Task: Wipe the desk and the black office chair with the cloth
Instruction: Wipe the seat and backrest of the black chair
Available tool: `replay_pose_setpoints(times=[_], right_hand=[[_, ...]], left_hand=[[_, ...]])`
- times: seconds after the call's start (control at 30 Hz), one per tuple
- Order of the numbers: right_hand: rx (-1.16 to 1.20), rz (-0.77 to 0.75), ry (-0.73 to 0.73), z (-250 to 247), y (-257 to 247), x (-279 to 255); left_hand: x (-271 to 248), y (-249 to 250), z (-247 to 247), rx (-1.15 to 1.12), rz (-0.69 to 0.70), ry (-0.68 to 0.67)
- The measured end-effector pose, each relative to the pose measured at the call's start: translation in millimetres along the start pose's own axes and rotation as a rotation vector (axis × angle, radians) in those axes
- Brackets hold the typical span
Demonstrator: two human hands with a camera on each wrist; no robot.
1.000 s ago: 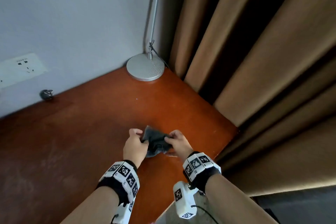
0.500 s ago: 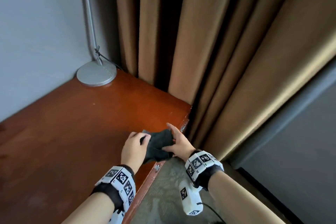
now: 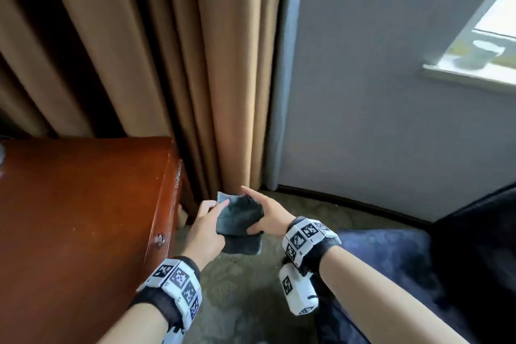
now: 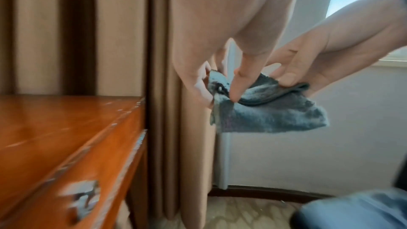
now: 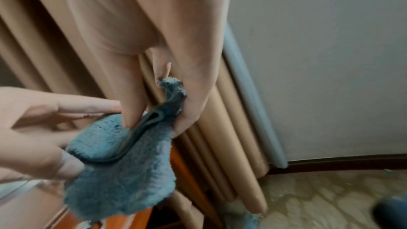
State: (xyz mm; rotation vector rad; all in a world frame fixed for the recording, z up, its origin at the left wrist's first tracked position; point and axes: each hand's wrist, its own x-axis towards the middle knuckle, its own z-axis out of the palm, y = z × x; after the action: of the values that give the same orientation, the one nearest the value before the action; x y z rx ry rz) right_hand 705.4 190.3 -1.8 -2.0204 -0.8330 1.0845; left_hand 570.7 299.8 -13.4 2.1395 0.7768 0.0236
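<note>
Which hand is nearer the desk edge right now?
Left. The left hand holds the cloth just off the desk edge; the right hand grips the cloth's far side, farther away.

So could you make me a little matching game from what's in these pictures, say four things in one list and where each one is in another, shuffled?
Things:
1. cloth
2. desk
3. curtain
4. window

Places:
A. upper right of the head view
B. hanging behind the desk, down to the floor
C. held between the left hand and the right hand, off the desk and above the carpet
D. at the left, beside the hands

Pairs: 1-C, 2-D, 3-B, 4-A
</note>
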Motion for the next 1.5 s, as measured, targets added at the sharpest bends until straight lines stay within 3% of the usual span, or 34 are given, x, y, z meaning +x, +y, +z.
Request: replay_pose_setpoints(times=[0.23,0.43,0.67,0.8,1.17,1.5], right_hand=[[0.106,0.145,0.240,-45,85,-99],[0.141,0.232,0.346,-72,158,-192],[0.093,0.236,0.311,-95,258,-272],[0.074,0.231,0.269,-98,323,-299],[-0.099,0.242,0.078,-46,450,-281],[-0.254,0.255,0.103,-21,482,-246]], left_hand=[[-19,66,92,0.051,0.219,-0.215],[-60,118,179,0.091,0.324,-0.334],[-113,152,291,0.199,0.309,-0.356],[-136,148,358,0.237,0.264,-0.367],[-156,66,463,0.287,0.113,-0.470],[-126,35,502,0.336,0.090,-0.519]])
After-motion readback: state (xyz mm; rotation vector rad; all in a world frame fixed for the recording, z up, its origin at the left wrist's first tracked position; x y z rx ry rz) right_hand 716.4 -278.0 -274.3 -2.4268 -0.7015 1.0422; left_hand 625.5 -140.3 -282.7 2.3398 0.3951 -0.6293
